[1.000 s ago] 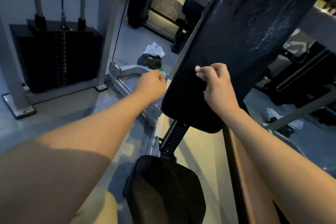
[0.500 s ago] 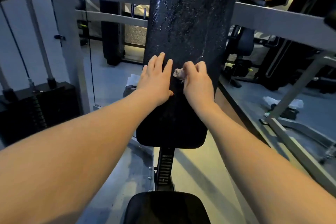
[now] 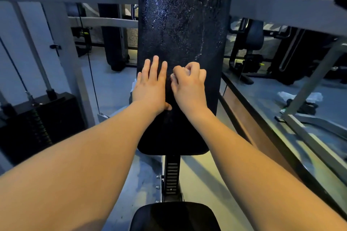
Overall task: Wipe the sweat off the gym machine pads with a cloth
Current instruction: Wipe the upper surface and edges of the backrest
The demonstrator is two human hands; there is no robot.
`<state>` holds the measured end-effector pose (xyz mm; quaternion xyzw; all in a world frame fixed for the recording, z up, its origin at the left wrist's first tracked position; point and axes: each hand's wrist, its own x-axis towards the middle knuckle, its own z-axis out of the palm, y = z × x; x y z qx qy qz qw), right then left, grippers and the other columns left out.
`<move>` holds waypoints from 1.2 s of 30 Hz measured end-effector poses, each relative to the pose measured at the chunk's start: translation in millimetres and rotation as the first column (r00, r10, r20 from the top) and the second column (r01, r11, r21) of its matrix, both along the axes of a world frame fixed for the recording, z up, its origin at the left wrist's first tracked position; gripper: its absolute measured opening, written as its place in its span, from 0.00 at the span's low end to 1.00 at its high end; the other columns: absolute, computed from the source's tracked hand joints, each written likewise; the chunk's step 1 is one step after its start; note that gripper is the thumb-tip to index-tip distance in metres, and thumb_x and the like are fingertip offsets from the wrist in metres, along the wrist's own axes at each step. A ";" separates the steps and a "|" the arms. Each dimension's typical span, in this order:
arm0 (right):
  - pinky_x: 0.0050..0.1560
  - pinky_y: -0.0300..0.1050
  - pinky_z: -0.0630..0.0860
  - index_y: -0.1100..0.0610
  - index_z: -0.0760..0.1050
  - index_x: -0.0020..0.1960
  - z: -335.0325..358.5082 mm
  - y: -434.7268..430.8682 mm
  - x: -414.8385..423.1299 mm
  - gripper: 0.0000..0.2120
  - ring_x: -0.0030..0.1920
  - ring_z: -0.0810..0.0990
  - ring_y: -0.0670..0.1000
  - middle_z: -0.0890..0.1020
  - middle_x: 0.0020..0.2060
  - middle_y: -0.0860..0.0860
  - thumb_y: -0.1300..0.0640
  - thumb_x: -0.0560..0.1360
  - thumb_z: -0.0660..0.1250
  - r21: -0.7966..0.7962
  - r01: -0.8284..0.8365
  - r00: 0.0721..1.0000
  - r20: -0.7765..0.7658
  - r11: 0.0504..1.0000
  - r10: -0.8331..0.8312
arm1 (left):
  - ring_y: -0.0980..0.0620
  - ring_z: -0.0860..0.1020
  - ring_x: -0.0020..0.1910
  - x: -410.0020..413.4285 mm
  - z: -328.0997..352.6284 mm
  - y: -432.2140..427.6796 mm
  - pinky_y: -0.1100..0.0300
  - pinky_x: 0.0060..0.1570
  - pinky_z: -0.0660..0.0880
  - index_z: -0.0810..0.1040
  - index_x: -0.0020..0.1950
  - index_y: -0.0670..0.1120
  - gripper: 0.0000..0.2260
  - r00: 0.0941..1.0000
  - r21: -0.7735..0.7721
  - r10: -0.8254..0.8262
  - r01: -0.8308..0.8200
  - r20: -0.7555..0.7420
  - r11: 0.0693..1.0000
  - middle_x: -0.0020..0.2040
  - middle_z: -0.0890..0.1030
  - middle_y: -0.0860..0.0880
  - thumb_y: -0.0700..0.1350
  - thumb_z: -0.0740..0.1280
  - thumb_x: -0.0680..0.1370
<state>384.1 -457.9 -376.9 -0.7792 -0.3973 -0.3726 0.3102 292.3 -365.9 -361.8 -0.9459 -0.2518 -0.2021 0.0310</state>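
Note:
A tall black back pad (image 3: 180,24) stands upright in the middle of the view, its upper part glistening with wet droplets. My left hand (image 3: 150,88) lies flat on the pad's left side with straight fingers. Beside it, my right hand (image 3: 188,84) is curled round a small pale cloth (image 3: 173,76), pressing it against the pad. Only a scrap of the cloth shows between the fingers. Below, a black seat pad (image 3: 174,215) sits at the bottom edge.
Grey frame bars (image 3: 281,9) cross behind the pad on both sides. A black weight stack (image 3: 41,122) with a cable stands at the left. More machines (image 3: 251,43) and a white rag (image 3: 300,97) on the floor lie to the right.
The view swung from an angled look to straight on at the pad. My left hand came from beside the pad's edge onto its face and flattened. My right hand shifted slightly right with the cloth.

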 end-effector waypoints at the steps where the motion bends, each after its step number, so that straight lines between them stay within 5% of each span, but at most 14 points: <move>1: 0.50 0.47 0.71 0.55 0.75 0.52 1.6 -3.7 0.3 0.04 0.51 0.67 0.58 0.72 0.56 0.56 0.56 0.78 0.67 0.004 -0.011 1.000 0.014 1.000 0.011 | 0.44 0.33 0.79 -1.1 1.3 0.0 0.47 0.78 0.45 0.34 0.81 0.48 0.63 1.000 0.001 0.001 -0.001 -0.004 1.000 0.80 0.30 0.46 0.64 0.78 0.66; 4: 0.52 0.42 0.66 0.58 0.74 0.52 14.1 -25.2 11.7 0.07 0.51 0.70 0.59 0.73 0.56 0.57 0.62 0.74 0.66 0.095 -0.016 1.000 0.024 0.995 0.013 | 0.44 0.33 0.80 -6.4 3.5 -2.8 0.46 0.78 0.49 0.33 0.81 0.49 0.63 1.000 0.000 -0.012 0.012 -0.019 1.000 0.80 0.30 0.47 0.66 0.77 0.66; 6: 0.54 0.48 0.73 0.60 0.74 0.55 20.2 -39.5 23.5 0.09 0.53 0.75 0.60 0.73 0.57 0.58 0.63 0.74 0.66 0.101 -0.043 0.999 -0.008 0.994 0.044 | 0.44 0.35 0.80 -11.1 7.3 -5.5 0.45 0.78 0.52 0.34 0.82 0.49 0.63 0.999 -0.006 -0.027 0.027 -0.024 1.000 0.81 0.32 0.47 0.65 0.78 0.66; 10: 0.61 0.51 0.76 0.58 0.76 0.61 12.9 -48.2 28.6 0.16 0.64 0.73 0.61 0.69 0.66 0.60 0.57 0.74 0.71 -0.039 -0.117 0.993 -0.011 0.992 0.117 | 0.42 0.42 0.80 -11.7 30.7 -8.1 0.47 0.77 0.52 0.38 0.82 0.45 0.62 0.999 -0.006 -0.028 0.028 0.022 1.000 0.82 0.39 0.44 0.65 0.78 0.66; 14: 0.62 0.48 0.74 0.55 0.79 0.58 7.8 -41.1 27.3 0.12 0.65 0.73 0.60 0.69 0.67 0.59 0.55 0.76 0.73 0.074 -0.123 0.991 -0.051 0.990 0.127 | 0.40 0.37 0.80 4.5 30.4 -11.2 0.45 0.78 0.50 0.36 0.81 0.40 0.66 1.000 0.011 0.014 -0.014 -0.022 1.000 0.81 0.36 0.40 0.66 0.79 0.64; 18: 0.60 0.40 0.68 0.58 0.78 0.59 5.1 -32.3 31.8 0.10 0.59 0.74 0.59 0.76 0.62 0.56 0.61 0.79 0.68 0.054 -0.114 0.989 0.100 0.992 0.108 | 0.39 0.36 0.80 18.0 13.1 -9.9 0.45 0.79 0.47 0.32 0.79 0.39 0.67 0.997 0.069 0.077 -0.076 -0.006 0.995 0.80 0.34 0.38 0.64 0.79 0.65; 25: 0.65 0.51 0.72 0.64 0.78 0.63 28.9 -45.0 70.4 0.15 0.57 0.77 0.62 0.80 0.61 0.59 0.68 0.77 0.66 -0.282 -0.146 0.865 0.428 0.948 0.261 | 0.39 0.36 0.80 20.9 9.7 -5.5 0.45 0.79 0.47 0.32 0.79 0.39 0.67 0.997 0.092 0.083 -0.083 0.006 0.992 0.80 0.33 0.39 0.64 0.79 0.65; 29: 0.64 0.53 0.73 0.63 0.78 0.65 42.6 -46.2 79.2 0.17 0.62 0.75 0.66 0.76 0.64 0.64 0.66 0.77 0.65 0.008 -0.059 0.966 0.252 0.998 0.055 | 0.39 0.35 0.80 20.2 8.0 -3.7 0.45 0.79 0.45 0.31 0.79 0.40 0.67 0.997 0.075 0.073 -0.074 0.009 0.995 0.80 0.33 0.39 0.64 0.79 0.65; 36: 0.66 0.44 0.67 0.58 0.66 0.77 44.8 -43.8 69.0 0.26 0.61 0.72 0.57 0.78 0.63 0.55 0.62 0.79 0.65 0.151 -0.018 0.999 0.044 0.988 0.012 | 0.40 0.35 0.80 21.1 8.0 -3.9 0.46 0.78 0.44 0.32 0.80 0.41 0.67 0.998 0.071 0.065 -0.067 0.017 0.995 0.80 0.33 0.40 0.63 0.79 0.65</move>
